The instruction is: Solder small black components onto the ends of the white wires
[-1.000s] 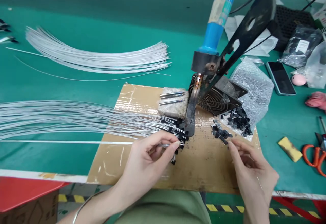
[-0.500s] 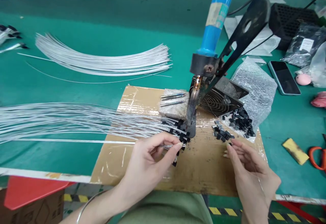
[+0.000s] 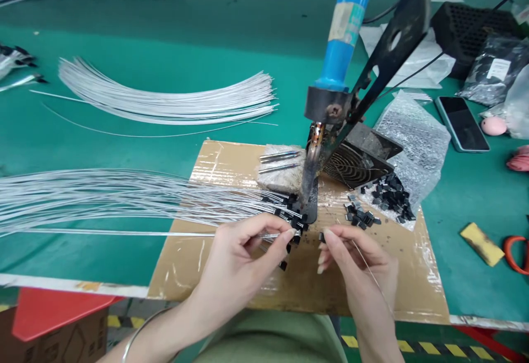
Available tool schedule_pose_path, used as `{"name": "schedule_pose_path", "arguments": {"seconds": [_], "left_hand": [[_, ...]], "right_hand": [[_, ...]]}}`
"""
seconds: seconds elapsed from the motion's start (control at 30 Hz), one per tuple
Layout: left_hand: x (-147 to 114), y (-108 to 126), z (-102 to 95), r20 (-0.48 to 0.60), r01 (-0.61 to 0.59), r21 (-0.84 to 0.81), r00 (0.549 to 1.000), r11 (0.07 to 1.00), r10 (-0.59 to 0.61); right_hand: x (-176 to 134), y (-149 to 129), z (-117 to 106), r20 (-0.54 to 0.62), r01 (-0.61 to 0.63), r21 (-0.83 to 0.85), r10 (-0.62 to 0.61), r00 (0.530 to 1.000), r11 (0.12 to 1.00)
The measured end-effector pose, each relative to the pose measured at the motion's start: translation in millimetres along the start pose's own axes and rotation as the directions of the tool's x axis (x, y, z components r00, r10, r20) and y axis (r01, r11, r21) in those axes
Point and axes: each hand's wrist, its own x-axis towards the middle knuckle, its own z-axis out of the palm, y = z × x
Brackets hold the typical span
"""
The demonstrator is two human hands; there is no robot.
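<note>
My left hand [image 3: 243,264] is closed, thumb and forefinger pinching a thin white wire [image 3: 182,234] close to its end. In the pinch of my right hand [image 3: 359,266] sits a small black connector [image 3: 322,237], a short gap from the wire's end. A fine silvery wire [image 3: 370,269] runs across that hand; whether the fingers grip it is unclear. Just beyond my hands, the blue-handled soldering iron [image 3: 347,32] is held tip-down in a black metal stand [image 3: 392,43]. Wires with black ends [image 3: 231,200] lie bunched beside the iron's tip, partly hidden by my left hand.
Cardboard [image 3: 231,162] covers the work area. Loose black connectors [image 3: 390,198] lie at right, near a dark fan [image 3: 351,164] and a clear plastic bag [image 3: 417,131]. Another white wire bundle [image 3: 173,101] lies behind. A phone [image 3: 462,123], yellow sponge [image 3: 481,243] and orange-handled scissors [image 3: 512,255] are farther right.
My right hand has moved left from the pile of loose connectors toward my left hand, bringing a black connector along. My left hand keeps its pinch on the wire in nearly the same place.
</note>
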Motion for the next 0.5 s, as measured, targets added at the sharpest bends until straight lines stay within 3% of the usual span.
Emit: {"name": "schedule_pose_path", "arguments": {"seconds": [0.2,0.33,0.5], "left_hand": [[5,10,-5.6,0.08,0.075,-0.054,0.994,0.996,-0.071],[8,15,-6.6,0.161,0.102,-0.201,0.984,0.974,-0.07],[8,15,-6.4,0.173,0.108,-0.246,0.983,0.963,-0.066]], "right_hand": [[-5,-9,22,-0.015,-0.174,0.105,0.177,0.984,0.979],[-6,-10,25,0.015,-0.207,0.106,0.206,0.978,0.973],[-8,-9,25,0.024,-0.221,0.113,0.219,0.975,0.969]]}}
